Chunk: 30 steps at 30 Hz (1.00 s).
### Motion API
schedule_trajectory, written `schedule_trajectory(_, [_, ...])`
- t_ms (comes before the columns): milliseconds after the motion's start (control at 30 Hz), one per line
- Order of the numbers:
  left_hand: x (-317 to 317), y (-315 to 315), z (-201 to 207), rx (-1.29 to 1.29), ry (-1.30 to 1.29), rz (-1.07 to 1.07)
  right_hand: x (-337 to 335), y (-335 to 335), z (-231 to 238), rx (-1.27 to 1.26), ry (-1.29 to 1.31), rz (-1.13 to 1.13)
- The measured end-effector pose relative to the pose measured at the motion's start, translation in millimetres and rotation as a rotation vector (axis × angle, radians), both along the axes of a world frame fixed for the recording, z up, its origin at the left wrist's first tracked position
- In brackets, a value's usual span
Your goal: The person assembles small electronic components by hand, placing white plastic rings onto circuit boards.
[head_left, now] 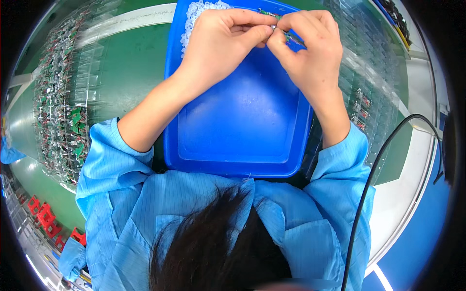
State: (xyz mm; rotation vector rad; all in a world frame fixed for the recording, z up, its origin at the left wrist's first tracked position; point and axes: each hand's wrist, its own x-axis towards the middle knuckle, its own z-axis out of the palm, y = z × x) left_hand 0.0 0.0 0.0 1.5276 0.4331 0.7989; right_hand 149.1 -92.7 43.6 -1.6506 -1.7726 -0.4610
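Being pinched: a small green circuit board (268,14), above the far end of a blue tray (238,167).
It is gripped by the left hand (218,41), thumb and forefinger nearly closed, and the right hand (313,48), fingertips bunched alongside, exact contact hidden. Translucent plastic pieces (194,10) are heaped at far left.

Free room over blue tray (238,121) nearer body; 2 hands (218,46) (313,48) block far end, beads (195,9) (translucent) far-left.
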Motion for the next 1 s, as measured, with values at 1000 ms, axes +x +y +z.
schedule_trajectory(1000, [-3,10,-6,-0.345,-0.108,-0.088,10,-1,-8,-0.242,0.763,0.077])
